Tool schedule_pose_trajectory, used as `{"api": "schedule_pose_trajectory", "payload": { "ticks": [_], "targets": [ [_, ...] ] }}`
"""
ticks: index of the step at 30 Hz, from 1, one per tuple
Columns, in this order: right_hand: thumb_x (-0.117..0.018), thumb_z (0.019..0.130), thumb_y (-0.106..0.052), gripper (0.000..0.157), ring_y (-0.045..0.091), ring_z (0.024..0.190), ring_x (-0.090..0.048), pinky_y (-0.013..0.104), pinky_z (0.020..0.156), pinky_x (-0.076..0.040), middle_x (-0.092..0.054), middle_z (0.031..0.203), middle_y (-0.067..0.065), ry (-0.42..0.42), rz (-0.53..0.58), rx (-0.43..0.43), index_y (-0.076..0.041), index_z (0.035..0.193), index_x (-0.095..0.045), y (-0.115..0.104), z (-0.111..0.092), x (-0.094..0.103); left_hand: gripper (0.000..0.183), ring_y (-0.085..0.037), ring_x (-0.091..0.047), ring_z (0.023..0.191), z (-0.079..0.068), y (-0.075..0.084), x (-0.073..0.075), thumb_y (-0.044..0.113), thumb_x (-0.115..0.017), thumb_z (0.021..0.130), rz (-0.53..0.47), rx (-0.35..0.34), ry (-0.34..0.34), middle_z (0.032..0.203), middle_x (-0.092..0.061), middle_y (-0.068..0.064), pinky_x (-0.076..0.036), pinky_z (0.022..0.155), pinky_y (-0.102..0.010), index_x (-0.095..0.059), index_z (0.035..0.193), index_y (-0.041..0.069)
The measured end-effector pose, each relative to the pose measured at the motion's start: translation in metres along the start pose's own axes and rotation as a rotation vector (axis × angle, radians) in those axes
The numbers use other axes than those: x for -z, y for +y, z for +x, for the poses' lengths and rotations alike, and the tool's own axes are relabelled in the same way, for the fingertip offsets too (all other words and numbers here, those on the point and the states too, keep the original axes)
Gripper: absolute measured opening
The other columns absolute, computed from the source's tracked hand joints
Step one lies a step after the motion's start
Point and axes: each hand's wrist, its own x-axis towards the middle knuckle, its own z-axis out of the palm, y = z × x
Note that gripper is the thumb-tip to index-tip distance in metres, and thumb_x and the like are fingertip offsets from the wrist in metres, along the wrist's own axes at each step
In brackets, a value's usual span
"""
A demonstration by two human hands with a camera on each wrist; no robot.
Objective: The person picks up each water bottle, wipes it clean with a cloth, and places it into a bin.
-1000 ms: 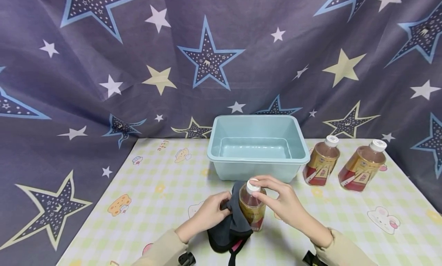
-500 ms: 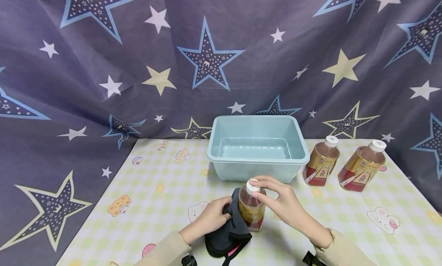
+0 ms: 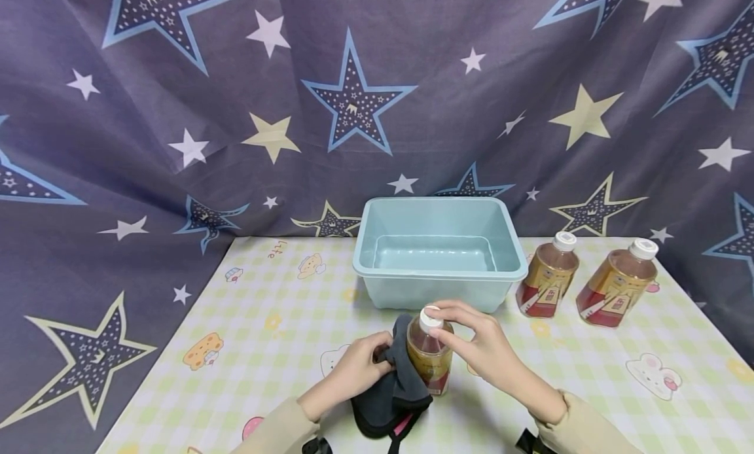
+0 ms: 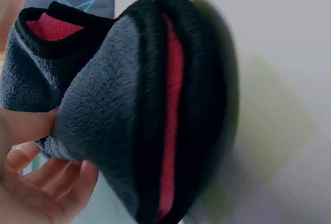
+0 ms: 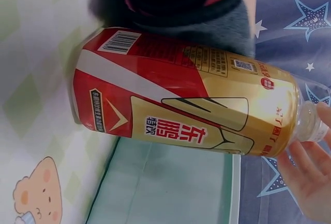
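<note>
A grey cloth point(image 3: 391, 388) with black edging and a pink underside is bunched in my left hand point(image 3: 362, 369), pinched between thumb and fingers. The left wrist view shows the folded cloth point(image 4: 103, 94) close up, its fluffy grey side outward. It lies against the left side of a drink bottle point(image 3: 430, 356) standing upright on the table. My right hand point(image 3: 480, 336) grips the bottle by its white cap and neck from above. In the right wrist view the bottle point(image 5: 176, 94) has a red and gold label, with the cloth touching it.
Behind the bottle stands a light blue plastic bin point(image 3: 442, 287). Two more bottles of the same kind, one nearer the bin point(image 3: 548, 277) and one farther right point(image 3: 618, 284), stand at the right. A checked tablecloth point(image 3: 265, 349) covers the table; a starry curtain point(image 3: 448, 127) hangs behind.
My left hand shifts the cloth slightly left and down, then back up along the bottle's side. The right hand and the bottle stay nearly still.
</note>
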Motion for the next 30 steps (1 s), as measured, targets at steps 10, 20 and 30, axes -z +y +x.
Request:
{"api": "schedule_pose_trajectory", "payload": {
  "ticks": [10, 20, 30],
  "targets": [
    [-0.067, 0.072, 0.004, 0.031, 0.014, 0.095, -0.057, 0.025, 0.074, -0.047, -0.061, 0.105, 0.007, -0.011, 0.0, -0.028, -0.005, 0.101, -0.065, -0.003, -0.001, 0.001, 0.017, -0.006, -0.044, 0.06, -0.002, 0.015, 0.012, 0.004, -0.065, 0.076, -0.039, -0.035, 0.075, 0.073, -0.052, 0.008, -0.038, 0.056, -0.021, -0.057, 0.083, 0.017],
    [-0.067, 0.072, 0.004, 0.03, 0.014, 0.094, -0.058, 0.024, 0.074, -0.047, -0.061, 0.104, 0.008, -0.006, -0.007, -0.013, -0.005, 0.101, -0.065, -0.003, 0.0, 0.0, 0.017, -0.007, -0.041, 0.06, -0.002, 0.024, 0.018, 0.006, -0.065, 0.076, -0.06, -0.037, 0.12, 0.07, -0.047, 0.009, -0.036, 0.054, -0.021, -0.057, 0.082, 0.02],
    [-0.066, 0.073, 0.004, 0.031, 0.015, 0.095, -0.057, 0.024, 0.075, -0.047, -0.061, 0.105, 0.008, -0.007, -0.002, -0.012, -0.005, 0.102, -0.064, -0.003, 0.0, 0.001, 0.021, -0.007, -0.041, 0.06, 0.001, 0.018, 0.012, 0.001, -0.064, 0.073, -0.037, -0.076, 0.113, 0.071, -0.047, 0.009, -0.036, 0.055, -0.021, -0.052, 0.079, 0.018]
  ]
}}
